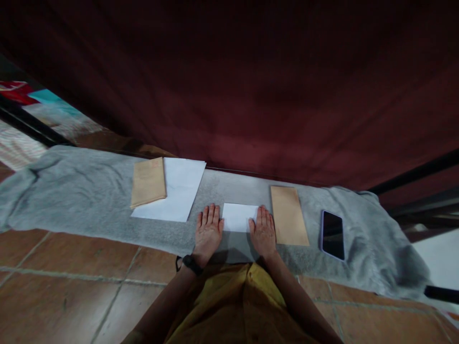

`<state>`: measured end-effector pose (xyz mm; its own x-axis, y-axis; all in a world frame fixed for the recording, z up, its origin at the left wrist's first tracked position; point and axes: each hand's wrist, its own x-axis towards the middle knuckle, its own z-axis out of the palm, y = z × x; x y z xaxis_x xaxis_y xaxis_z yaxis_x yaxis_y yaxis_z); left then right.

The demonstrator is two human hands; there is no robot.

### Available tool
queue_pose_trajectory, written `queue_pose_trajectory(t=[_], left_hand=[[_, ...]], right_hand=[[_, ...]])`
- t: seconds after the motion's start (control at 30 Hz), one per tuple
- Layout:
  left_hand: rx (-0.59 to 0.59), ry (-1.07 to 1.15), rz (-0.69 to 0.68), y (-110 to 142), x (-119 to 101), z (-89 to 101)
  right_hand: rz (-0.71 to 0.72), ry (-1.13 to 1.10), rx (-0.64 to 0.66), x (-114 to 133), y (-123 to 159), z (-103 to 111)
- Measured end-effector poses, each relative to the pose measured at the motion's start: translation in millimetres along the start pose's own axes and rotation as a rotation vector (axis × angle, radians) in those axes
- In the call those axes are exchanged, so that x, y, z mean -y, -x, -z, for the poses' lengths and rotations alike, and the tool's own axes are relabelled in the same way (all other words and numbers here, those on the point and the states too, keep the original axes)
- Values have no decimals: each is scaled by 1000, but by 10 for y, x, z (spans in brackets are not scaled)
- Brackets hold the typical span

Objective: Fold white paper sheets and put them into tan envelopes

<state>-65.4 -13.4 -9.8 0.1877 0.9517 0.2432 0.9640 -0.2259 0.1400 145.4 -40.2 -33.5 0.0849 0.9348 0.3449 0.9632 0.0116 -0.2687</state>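
Observation:
A small white sheet of paper, perhaps folded, lies on the grey cloth in front of me. My left hand rests flat at its left edge, fingers stretched forward. On the other side my right hand lies flat, with its thumb side over the paper's right edge. Just right of that hand is a brown envelope. Farther left, a stack of brown envelopes lies partly on top of larger white sheets.
The grey cloth covers a long narrow surface. A phone with a dark screen lies on it at the right. Behind hangs a dark red curtain. Tiled floor shows in front, and dark bars stand at both sides.

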Motion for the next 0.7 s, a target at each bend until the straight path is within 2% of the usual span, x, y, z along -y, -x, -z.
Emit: queue_pose_trajectory(t=[0.2, 0.43, 0.6, 0.7], left_hand=[[13, -17, 9, 0, -74, 39], [10, -29, 23, 19, -56, 63], [45, -44, -20, 32, -25, 162], [37, -40, -49, -34, 118, 258]], right_hand=[[5, -23, -31, -13, 41, 2], [-14, -43, -22, 8, 61, 37], [131, -69, 11, 94, 43, 71], [243, -70, 73, 166, 60, 59]])
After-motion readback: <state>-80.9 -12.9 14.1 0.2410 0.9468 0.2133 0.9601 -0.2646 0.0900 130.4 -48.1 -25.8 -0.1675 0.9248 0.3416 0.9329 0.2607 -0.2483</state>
